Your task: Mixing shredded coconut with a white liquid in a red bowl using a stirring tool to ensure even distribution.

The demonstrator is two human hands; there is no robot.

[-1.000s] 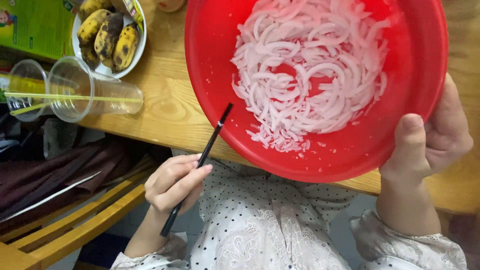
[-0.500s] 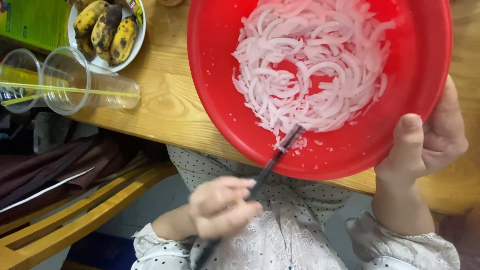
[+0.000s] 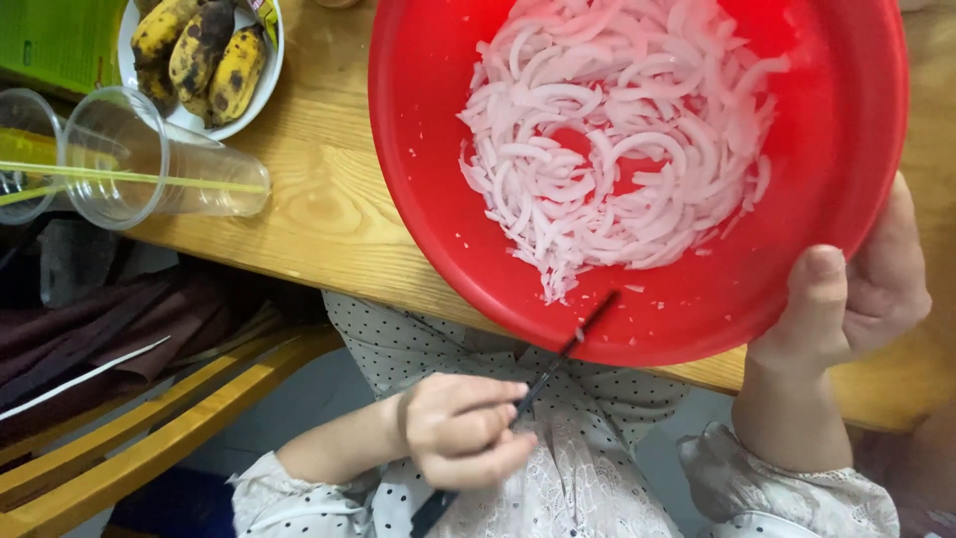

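Observation:
A big red plastic bowl [image 3: 418, 199] rests on the near edge of the wooden table [image 3: 319, 234] and holds a heap of pale, pinkish-white sliced strips [image 3: 617, 149]. My right hand [image 3: 846, 299] grips the bowl's rim at the lower right, thumb inside the rim. Below the table edge, over my dotted white clothing, my left hand [image 3: 463, 438] is closed around a thin black stick [image 3: 553, 364]. The stick's tip reaches just over the bowl's near rim, close under the lowest strips.
At the upper left a white plate [image 3: 267, 60] carries several spotted bananas [image 3: 204, 60]. Two clear plastic cups [image 3: 159, 164] with yellow straws lie beside it, near a green packet [image 3: 55, 40]. A wooden chair frame [image 3: 149, 438] and dark cloth [image 3: 90, 339] sit lower left.
My left hand has moved right and lower with the black stick, and its tip went from the bowl's left rim to the near rim. My right hand stays on the rim.

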